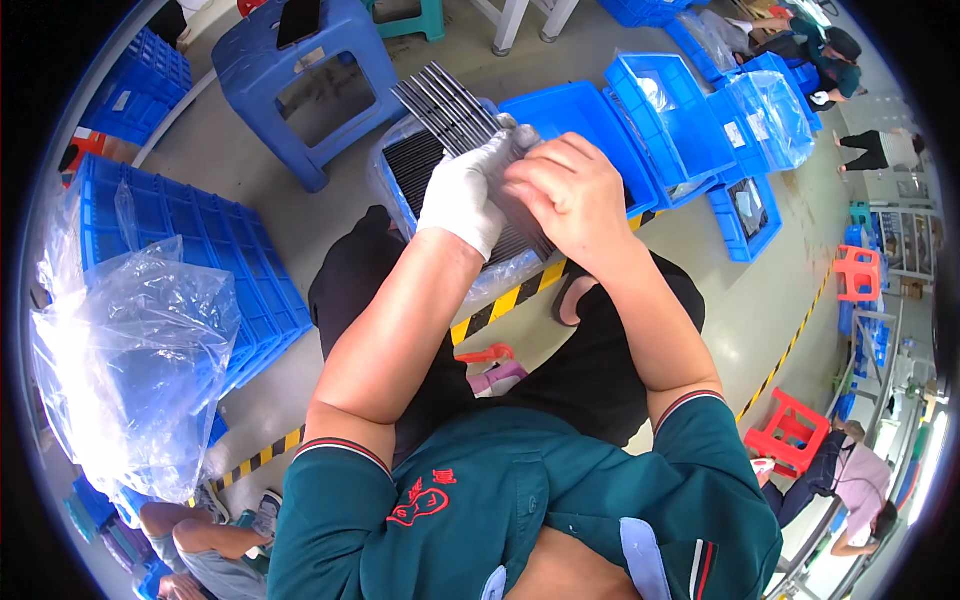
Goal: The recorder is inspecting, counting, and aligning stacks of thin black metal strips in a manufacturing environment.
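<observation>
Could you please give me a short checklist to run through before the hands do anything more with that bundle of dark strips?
1. Left hand gloved and gripping the bundle of dark strips: ok.
2. Right hand bare, closed on the bundle's near end: ok, though its fingertips are hidden.
3. Strips aligned: not ok, the far ends fan out unevenly.
4. Plastic-lined bin of dark strips directly beneath the hands: ok.
5. Empty blue bins to the right within reach: cannot tell.
6. Blue stool standing apart from the bundle: ok.
</observation>
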